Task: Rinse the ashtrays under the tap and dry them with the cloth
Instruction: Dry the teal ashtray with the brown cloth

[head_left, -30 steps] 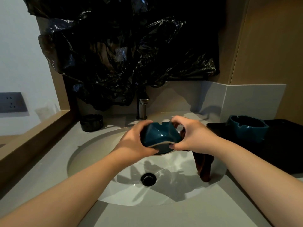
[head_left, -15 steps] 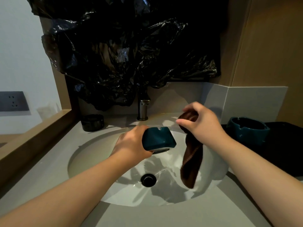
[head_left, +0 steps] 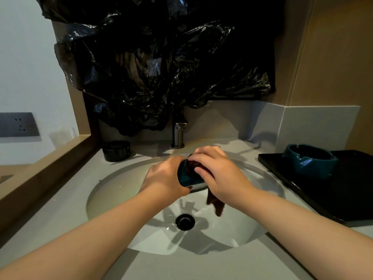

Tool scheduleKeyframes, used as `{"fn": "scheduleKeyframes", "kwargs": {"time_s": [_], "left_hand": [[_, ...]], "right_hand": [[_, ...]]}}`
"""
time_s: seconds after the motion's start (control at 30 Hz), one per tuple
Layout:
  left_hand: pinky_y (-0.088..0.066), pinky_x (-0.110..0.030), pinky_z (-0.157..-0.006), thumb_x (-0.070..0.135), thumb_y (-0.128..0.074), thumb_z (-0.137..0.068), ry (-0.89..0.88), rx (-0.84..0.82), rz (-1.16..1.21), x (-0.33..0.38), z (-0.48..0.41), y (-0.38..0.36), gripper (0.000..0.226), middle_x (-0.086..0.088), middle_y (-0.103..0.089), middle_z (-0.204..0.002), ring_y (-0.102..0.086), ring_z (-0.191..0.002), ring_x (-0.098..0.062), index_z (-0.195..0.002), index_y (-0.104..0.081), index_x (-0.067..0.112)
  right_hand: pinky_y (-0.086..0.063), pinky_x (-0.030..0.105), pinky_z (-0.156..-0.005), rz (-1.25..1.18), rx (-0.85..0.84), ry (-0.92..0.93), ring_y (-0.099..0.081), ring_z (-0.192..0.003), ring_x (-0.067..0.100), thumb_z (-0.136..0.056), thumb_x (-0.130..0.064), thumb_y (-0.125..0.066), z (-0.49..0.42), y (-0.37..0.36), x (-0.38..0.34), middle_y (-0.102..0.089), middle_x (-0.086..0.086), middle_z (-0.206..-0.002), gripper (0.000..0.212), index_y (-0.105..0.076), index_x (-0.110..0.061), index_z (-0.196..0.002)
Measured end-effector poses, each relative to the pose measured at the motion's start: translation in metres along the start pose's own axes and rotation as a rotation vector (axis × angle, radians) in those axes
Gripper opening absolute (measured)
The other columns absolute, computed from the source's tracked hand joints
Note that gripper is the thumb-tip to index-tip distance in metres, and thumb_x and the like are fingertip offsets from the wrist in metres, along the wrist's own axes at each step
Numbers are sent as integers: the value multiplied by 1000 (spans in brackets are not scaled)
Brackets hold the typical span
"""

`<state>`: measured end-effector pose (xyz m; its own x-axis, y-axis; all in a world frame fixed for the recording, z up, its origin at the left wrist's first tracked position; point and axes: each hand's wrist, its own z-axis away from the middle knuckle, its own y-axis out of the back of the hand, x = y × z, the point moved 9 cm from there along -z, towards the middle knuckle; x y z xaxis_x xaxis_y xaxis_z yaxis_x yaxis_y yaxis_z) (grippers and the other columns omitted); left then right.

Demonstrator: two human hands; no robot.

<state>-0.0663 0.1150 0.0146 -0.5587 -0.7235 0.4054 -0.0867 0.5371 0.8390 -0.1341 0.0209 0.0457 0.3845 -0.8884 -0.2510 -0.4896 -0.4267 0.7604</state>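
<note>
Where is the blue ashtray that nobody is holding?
In the head view, that blue ashtray stands at the right, on the far end of the black tray, beside the sink.

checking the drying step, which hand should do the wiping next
Right, probably. The right hand holds the cloth against the ashtray, while the left hand grips that ashtray over the sink.

Teal ashtray (head_left: 186, 177), brown cloth (head_left: 217, 205), black tray (head_left: 343, 190)
</note>
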Motion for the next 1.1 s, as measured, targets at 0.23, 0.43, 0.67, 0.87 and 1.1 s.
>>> {"fn": "scheduleKeyframes", "kwargs": {"time_s": [0.23, 0.43, 0.67, 0.87, 1.1], "left_hand": [[-51, -33, -91, 37, -79, -70, 12, -26, 69, 1, 1, -3, 64, 15, -50, -101, -53, -102, -14, -125, -48, 36], [-43, -25, -75, 47, -73, -68, 76, -5, 51, -5, -2, -3, 56, 16, -53, -92, -53, -90, -12, -118, -49, 39], [-48, -27, -89, 37, -83, -67, 132, 83, 326, -13, -1, 9, 58, 12, -58, -102, -54, -100, -11, -116, -52, 34], [-49, -24, -83, 29, -86, -64, 61, 112, 418, -6, 1, 10, 56, 15, -59, -101, -56, -99, -8, -106, -49, 37], [-42, -8, -69, 22, -86, -63, 13, 170, 503, 3, 6, 17, 54, 18, -58, -95, -57, -90, 1, -101, -51, 35]], "right_hand": [[-35, 17, -82, -46, 125, -290, -49, -98, 14, -95, -24, -53, 2, 13, 47, -51, -2, -106, 23, -62, -24, -116], [-40, 11, -78, 16, 123, 32, -45, -94, 8, -87, -24, -65, 4, 5, -4, -48, -6, -99, 17, -67, -19, -103], [-44, 16, -80, -373, 258, -415, -55, -95, 9, -96, -25, -49, 6, 15, 60, -56, -4, -101, 10, -57, -26, -101], [-44, 13, -73, -426, 323, -402, -54, -93, 5, -96, -22, -50, 3, 28, 50, -56, -4, -101, 10, -57, -29, -98], [-51, 35, -84, -912, 369, -636, -61, -92, 20, -98, -20, -45, 10, 17, 67, -62, 7, -103, 14, -59, -24, -99]]}}
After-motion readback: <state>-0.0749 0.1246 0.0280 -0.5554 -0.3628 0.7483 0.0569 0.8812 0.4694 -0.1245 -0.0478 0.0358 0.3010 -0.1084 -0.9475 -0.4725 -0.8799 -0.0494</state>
